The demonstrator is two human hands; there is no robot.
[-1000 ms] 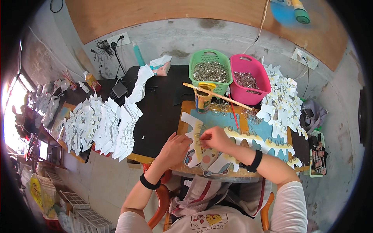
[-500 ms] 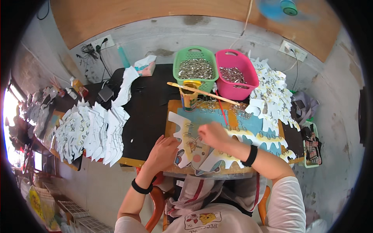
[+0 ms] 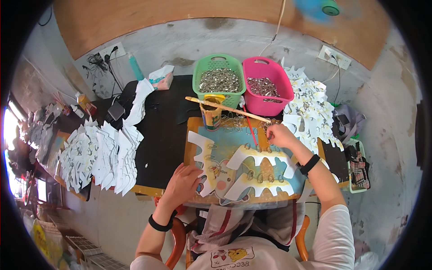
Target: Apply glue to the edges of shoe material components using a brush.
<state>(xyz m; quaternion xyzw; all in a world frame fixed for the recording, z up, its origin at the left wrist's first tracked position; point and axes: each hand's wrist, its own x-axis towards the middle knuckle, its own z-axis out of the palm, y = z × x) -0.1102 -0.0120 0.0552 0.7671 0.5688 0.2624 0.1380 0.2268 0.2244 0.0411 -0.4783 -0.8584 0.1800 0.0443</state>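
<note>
My left hand (image 3: 182, 183) rests at the left edge of a white scallop-edged cut-out (image 3: 198, 140), fingers loosely stretched and apart. Metal rings (image 3: 209, 157) sit along that cut-out's yellowish strip. Further right, my right hand (image 3: 280, 135) is at the small heap of loose metal rings, its thumb and fingertips pinched together; what they hold is too small to make out. Two more white cut-outs, one (image 3: 261, 157) behind the other (image 3: 258, 186), carry yellowish strips with rings. All lie on a blue and brown board (image 3: 193, 123) with a cartoon picture (image 3: 225, 182).
A green basket (image 3: 198, 85) and a pink basket (image 3: 288, 87) hold shiny metal parts. In front stands a smeared yellow can (image 3: 211, 118), a brush (image 3: 234, 109) lying across it. Stacked white cut-outs (image 3: 128, 157) lie left; ringed ones (image 3: 310, 103) heap up right.
My right hand has moved from the left cut-out to the right and away from me, over the loose rings. My left hand stays by the cut-out's edge. The view has shifted slightly.
</note>
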